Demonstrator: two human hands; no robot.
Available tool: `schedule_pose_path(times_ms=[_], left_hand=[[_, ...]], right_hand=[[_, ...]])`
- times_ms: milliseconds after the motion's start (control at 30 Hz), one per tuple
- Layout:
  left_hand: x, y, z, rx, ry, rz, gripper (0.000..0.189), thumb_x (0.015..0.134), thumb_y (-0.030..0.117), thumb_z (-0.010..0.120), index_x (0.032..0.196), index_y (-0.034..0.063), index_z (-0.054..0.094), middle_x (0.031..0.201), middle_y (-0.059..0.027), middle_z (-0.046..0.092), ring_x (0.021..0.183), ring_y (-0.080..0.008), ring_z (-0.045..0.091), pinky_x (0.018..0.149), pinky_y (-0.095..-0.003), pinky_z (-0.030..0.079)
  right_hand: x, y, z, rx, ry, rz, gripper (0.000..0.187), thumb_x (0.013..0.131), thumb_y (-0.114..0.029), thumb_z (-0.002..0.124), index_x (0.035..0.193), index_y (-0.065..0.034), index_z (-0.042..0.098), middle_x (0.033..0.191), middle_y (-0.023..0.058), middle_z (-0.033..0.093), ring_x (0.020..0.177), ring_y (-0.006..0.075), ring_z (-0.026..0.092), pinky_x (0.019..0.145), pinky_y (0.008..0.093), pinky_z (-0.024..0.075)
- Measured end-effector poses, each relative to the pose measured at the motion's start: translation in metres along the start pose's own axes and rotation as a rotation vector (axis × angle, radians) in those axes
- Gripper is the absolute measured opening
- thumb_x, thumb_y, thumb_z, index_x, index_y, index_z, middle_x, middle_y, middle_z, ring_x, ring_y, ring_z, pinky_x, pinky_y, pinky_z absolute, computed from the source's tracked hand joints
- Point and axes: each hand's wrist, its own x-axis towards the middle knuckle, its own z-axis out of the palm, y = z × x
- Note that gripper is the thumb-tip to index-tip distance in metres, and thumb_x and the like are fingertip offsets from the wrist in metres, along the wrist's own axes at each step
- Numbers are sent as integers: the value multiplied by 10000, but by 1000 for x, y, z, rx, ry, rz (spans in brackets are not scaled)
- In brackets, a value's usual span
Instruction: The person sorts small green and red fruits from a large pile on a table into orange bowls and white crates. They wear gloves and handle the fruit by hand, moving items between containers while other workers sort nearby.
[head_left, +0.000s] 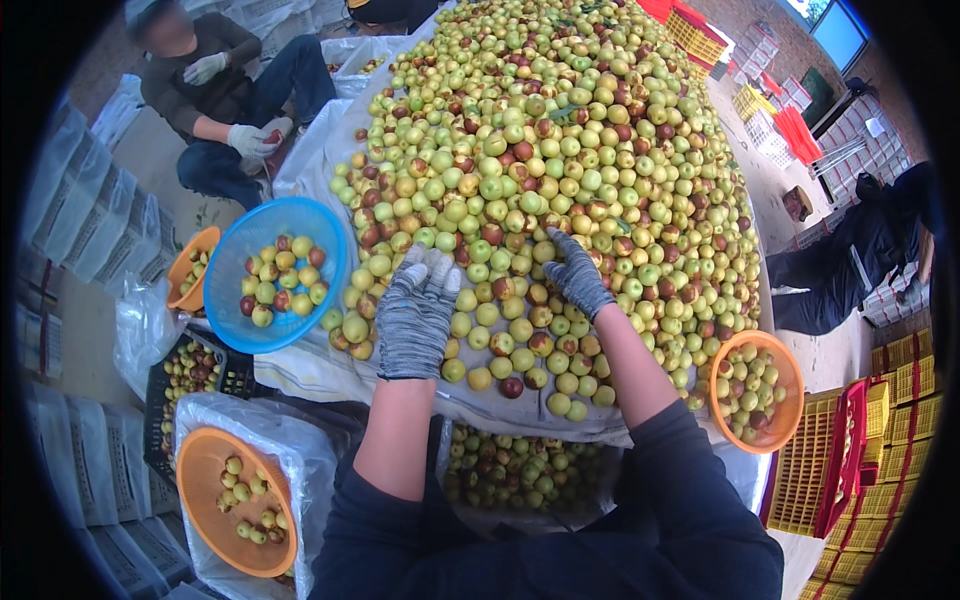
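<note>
A large heap of green and red-brown jujubes (525, 150) covers a cloth-topped table (300, 367) before me. My left hand (416, 315), in a grey knit glove with pale fingertips, rests back-up at the heap's near left side. Its fingers lie close together over the fruit, and what is under them is hidden. Further right, my right hand (577, 274), gloved alike, reaches into the heap with thumb and fingers apart, touching jujubes. No fruit shows in its grasp. A blue plastic basket (217, 300) with some jujubes stands left of my left hand.
Orange baskets of jujubes stand at the table's right corner (795, 390), lower left (195, 510) and behind the blue one (180, 277). A jujube-filled crate (525, 472) sits below the table edge. A gloved co-worker (225, 105) sits at left; another person (847, 255) is at right, near yellow crates (810, 465).
</note>
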Motion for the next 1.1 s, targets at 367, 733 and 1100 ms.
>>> schedule_pose_path(times_ms=[367, 733, 1100], left_hand=[[0, 5, 3, -10, 85, 8, 482, 878, 35, 467, 1358, 15, 432, 1286, -150, 504, 1216, -252, 487, 1019, -406, 427], [-1, 18, 10, -74, 75, 40, 474, 841, 11, 488, 1315, -4, 471, 1278, -154, 514, 1200, -255, 501, 1012, -403, 436], [-1, 21, 14, -121, 89, 40, 467, 848, 6, 469, 1315, 7, 476, 1268, -143, 528, 1185, -247, 514, 993, -406, 450]], right_hand=[[11, -69, 0, -562, -409, 163, 406, 819, -275, 672, 1176, -107, 579, 1135, 192, 583, 1012, 327, 604, 899, 403, 476], [75, -80, 57, -455, 12, 37, 570, 789, -281, 713, 1262, -42, 504, 1151, 180, 608, 1001, 291, 625, 878, 390, 495], [36, -56, 42, 1009, -534, 76, 667, 799, -136, 691, 1382, -39, 382, 1243, 100, 533, 1060, 248, 606, 874, 341, 519]])
